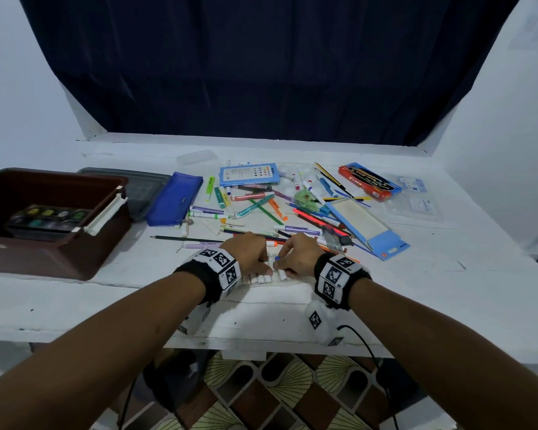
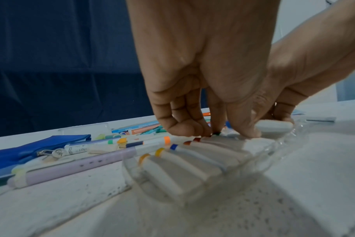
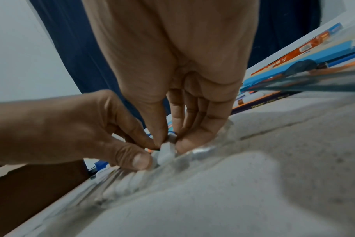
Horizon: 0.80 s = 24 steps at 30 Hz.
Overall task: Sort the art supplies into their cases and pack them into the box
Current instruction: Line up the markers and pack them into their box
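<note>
A clear plastic marker tray (image 2: 132,170) lies near the table's front edge and holds a row of white markers (image 2: 195,154) with coloured bands. My left hand (image 1: 263,265) is curled over the row, fingertips on the far ends and thumb on the near ends (image 2: 229,134). Just to its right, my right hand (image 1: 279,264) pinches a white marker with a blue band (image 3: 168,149) between thumb and fingers, tilted down into the tray beside my left thumb (image 3: 141,162). Loose pens, markers and pencils (image 1: 261,209) are heaped beyond both hands.
A brown box (image 1: 44,256) with a watercolour palette (image 1: 47,218) inside stands at the left, beside a grey lid (image 1: 146,187) and a blue pouch (image 1: 174,200). At the right lie an open blue pencil case (image 1: 364,225), an orange pencil pack (image 1: 368,181) and a clear blister (image 1: 413,200).
</note>
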### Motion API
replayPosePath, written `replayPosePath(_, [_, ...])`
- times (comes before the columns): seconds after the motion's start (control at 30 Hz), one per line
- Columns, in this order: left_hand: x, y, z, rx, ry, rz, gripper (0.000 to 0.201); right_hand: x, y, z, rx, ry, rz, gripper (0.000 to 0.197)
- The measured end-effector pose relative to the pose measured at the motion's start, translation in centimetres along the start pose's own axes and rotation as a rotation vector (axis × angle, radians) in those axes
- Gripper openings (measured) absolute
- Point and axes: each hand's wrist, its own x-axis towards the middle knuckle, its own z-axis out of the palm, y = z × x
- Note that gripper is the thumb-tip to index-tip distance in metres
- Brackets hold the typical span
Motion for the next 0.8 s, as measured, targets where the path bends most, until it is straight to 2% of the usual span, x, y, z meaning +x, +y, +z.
replayPosePath(0.2, [-0.6,1.0,-0.3,0.104,-0.030,0.009,0.033,-0.5,0.0,0.1,0.013,0.024,-0.020,0.016])
replayPosePath(0.33, [-0.7,0.0,-1.1,-0.005,-0.035,0.059,0.043,-1.0,0.0,-0.2,0.110,0.017,-0.030,0.016])
replayPosePath(0.47, [-0.9,-1.5,-1.8,-0.074,0.025,0.020,0.041,-0.9,-0.2,-0.4,0.073,0.002,-0.051,0.013])
replayPosePath(0.67, [-1.6,-2.3,-1.3,-0.060,-0.073,-0.038,0.073,-0.7,-0.6,0.6,-0.042,0.013,-0.096,0.014])
replayPosePath(0.8, [-1.8,-2.3,-0.7,-0.068,-0.068,-0.029,0.073,-0.6,-0.7,1.0,-0.096,0.049,-0.115,0.016])
